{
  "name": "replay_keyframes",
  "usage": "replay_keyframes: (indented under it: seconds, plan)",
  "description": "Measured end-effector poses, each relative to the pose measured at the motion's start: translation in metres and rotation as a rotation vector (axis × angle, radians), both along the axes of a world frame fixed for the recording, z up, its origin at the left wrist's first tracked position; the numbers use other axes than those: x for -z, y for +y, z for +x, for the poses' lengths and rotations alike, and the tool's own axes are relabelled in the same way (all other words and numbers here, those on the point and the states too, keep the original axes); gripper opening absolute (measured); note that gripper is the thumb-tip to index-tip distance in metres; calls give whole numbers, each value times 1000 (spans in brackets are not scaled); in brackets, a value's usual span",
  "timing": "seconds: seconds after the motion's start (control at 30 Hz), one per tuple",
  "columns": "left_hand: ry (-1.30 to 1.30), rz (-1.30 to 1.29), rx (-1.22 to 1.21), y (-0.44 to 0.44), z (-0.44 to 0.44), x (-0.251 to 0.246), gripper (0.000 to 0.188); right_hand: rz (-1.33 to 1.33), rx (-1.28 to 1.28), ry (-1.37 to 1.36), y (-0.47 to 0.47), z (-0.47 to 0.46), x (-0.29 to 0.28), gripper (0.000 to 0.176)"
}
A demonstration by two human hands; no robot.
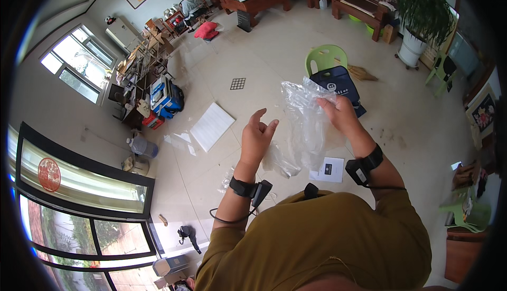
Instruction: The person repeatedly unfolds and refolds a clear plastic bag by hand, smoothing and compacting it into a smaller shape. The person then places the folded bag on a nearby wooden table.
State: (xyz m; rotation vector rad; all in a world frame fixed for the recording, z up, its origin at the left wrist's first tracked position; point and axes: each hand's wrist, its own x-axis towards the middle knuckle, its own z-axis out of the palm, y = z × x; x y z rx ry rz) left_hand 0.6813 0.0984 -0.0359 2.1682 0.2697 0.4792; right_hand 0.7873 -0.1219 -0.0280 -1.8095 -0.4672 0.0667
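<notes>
My right hand [338, 110] pinches the upper edge of a clear plastic bag [307, 128], which hangs crumpled from it in front of me. Left of the bag, my left hand [258, 134] is raised with its fingers apart and nothing in them. Below and between the hands lies more crumpled clear plastic [280, 161]. A white printed sheet [334, 168] with a dark picture lies on the floor, partly behind the hanging bag. Dark straps with small devices sit around both forearms.
A green plastic chair [327, 55] carries a dark blue bag [340, 85], with a broom head [360, 73] behind. A white foam sheet [212, 126] lies on the tiled floor. Blue toolboxes [166, 96] stand at the left. A person [191, 7] sits at the far wall.
</notes>
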Motion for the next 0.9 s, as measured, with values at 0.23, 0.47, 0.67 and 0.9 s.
replay_keyframes:
  seconds: [0.23, 0.47, 0.67, 0.9]
  plan:
    - [-18, -193, 454, -10, 10, 12, 68, -28, -640, 7, 16, -14, 7, 25]
    - [95, -241, 624, -17, 2, 5, 36, 56, -841, 192, 19, -9, 6, 24]
    - [125, -103, 549, -15, 2, 5, 26, 200, -838, 258, 21, -18, 8, 21]
    - [149, -122, 572, -13, 1, 13, 23, 55, -861, 174, 29, -13, 9, 20]
